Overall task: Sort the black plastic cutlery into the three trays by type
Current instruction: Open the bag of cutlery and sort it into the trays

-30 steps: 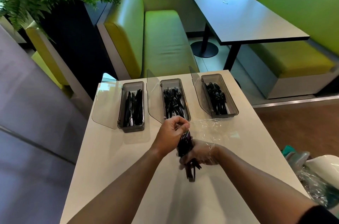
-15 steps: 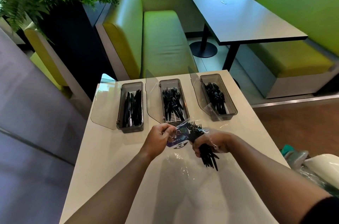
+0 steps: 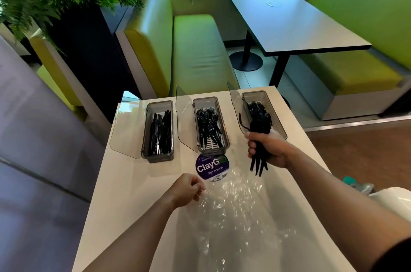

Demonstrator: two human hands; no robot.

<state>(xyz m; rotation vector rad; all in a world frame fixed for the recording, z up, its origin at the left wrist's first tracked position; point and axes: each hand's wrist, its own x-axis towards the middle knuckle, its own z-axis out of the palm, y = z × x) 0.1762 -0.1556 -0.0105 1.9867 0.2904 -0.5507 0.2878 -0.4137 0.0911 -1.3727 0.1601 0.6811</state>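
Observation:
Three grey trays stand in a row at the far side of the white table (image 3: 133,182), each with its clear lid swung open to the left. The left tray (image 3: 158,157) holds knives, the middle tray (image 3: 211,149) holds forks, the right tray (image 3: 275,111) holds spoons. My right hand (image 3: 268,148) grips a bundle of black cutlery (image 3: 259,129) upright at the near end of the right tray, handles pointing down toward me. My left hand (image 3: 189,189) pinches the edge of an empty clear plastic bag (image 3: 235,205) lying on the table.
A round purple sticker (image 3: 210,167) is fixed to the table just before the middle tray. The table's right edge lies close to my right arm, with a white bag (image 3: 391,198) beyond it. Green benches and a dark table (image 3: 289,22) stand further off.
My right hand has drawn the cutlery bundle out of the bag and carried it right and forward to the right tray. My left hand pulled the emptied bag back toward me.

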